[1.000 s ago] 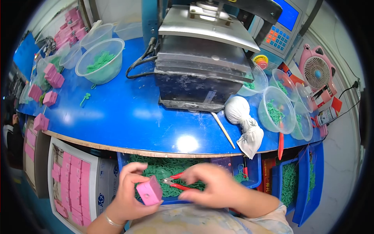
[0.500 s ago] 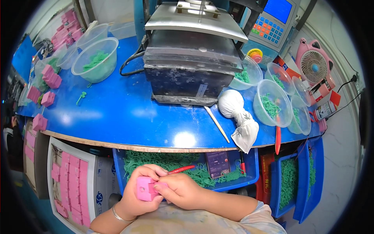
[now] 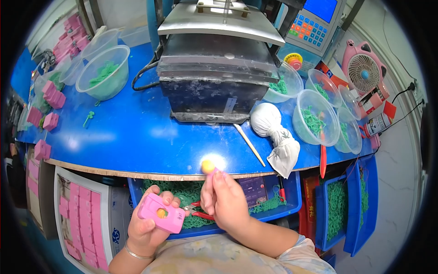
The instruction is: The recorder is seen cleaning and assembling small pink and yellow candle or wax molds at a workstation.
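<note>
Below the table edge, left hand (image 3: 148, 226) grips a pink block (image 3: 161, 213); right hand (image 3: 226, 201) apparently pinches a yellow bead (image 3: 208, 166).

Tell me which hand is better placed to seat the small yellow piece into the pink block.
Right: the right hand pinches the yellow piece at its fingertips, while the left hand grips the pink block.

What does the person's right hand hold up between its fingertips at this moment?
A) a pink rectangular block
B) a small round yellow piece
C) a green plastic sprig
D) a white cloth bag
B: the right hand pinches a small round yellow piece at its fingertips, while the pink rectangular block sits in the left hand.
</note>
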Motion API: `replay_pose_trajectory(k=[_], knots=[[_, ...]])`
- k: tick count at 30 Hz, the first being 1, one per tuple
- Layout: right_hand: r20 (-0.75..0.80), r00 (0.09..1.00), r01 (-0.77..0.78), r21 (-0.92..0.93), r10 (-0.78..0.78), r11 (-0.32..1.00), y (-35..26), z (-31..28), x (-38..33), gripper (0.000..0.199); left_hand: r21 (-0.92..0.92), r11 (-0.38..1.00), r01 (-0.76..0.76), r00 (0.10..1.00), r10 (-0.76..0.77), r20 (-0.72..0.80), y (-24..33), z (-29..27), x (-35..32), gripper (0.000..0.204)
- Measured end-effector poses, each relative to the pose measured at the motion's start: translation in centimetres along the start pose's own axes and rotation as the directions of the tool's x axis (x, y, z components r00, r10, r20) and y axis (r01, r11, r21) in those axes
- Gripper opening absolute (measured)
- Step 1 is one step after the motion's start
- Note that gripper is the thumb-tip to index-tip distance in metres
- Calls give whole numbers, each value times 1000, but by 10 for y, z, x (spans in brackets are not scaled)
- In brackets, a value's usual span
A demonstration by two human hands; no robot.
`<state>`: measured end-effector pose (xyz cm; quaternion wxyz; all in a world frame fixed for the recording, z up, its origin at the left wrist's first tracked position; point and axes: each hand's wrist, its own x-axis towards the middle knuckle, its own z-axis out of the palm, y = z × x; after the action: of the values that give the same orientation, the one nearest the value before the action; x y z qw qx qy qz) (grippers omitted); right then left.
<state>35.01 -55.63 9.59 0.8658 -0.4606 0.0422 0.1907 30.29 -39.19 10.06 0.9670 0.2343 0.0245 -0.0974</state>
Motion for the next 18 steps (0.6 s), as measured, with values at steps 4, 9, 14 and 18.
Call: replay_pose_trajectory(k=[4,9,14,18], knots=[[190,978,-87,-16,89,996,-8,-7,4,41,318,947,-35,997,56,-57,5,-3,-10,58],[463,880,1,-237,112,972,12,4,-12,38,903,146,-403,914,108,391,13,5,-4,59],[419,884,-117,-228,206,967,16,4,-21,39,871,38,-489,871,64,486,6,4,-7,57],[294,891,-424,265,346,866,2,3,-15,26,660,623,-420,908,276,316,4,-5,-15,69]])
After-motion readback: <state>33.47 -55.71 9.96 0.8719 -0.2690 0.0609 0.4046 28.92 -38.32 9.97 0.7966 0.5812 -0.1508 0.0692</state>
